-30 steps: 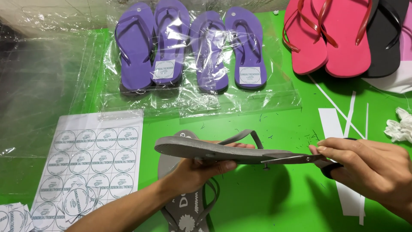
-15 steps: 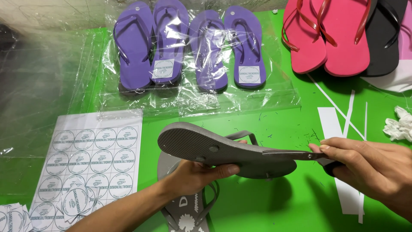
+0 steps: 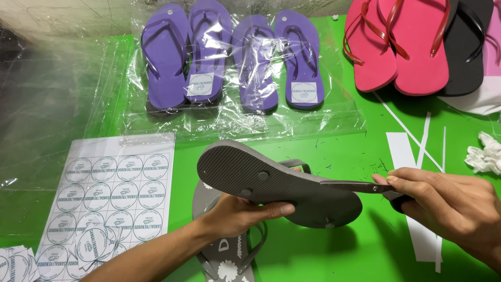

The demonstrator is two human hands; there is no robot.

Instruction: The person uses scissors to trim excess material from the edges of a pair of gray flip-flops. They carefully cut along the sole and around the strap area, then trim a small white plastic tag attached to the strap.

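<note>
left hand (image 3: pixel 237 214) gripped the grey flip-flop (image 3: pixel 276 183) sole-up above the green surface (image 3: pixel 334 151); right hand (image 3: pixel 449 203), closed on scissors (image 3: pixel 355 186), apparently trimming its edge; steady blade alignment judged needed next.

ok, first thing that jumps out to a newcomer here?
The grey flip-flop held sole-up at centre by the left hand, with the right hand laying scissors along its edge. Behind it, bagged purple flip-flops; pink ones at top right; a round-sticker sheet at left.
</note>
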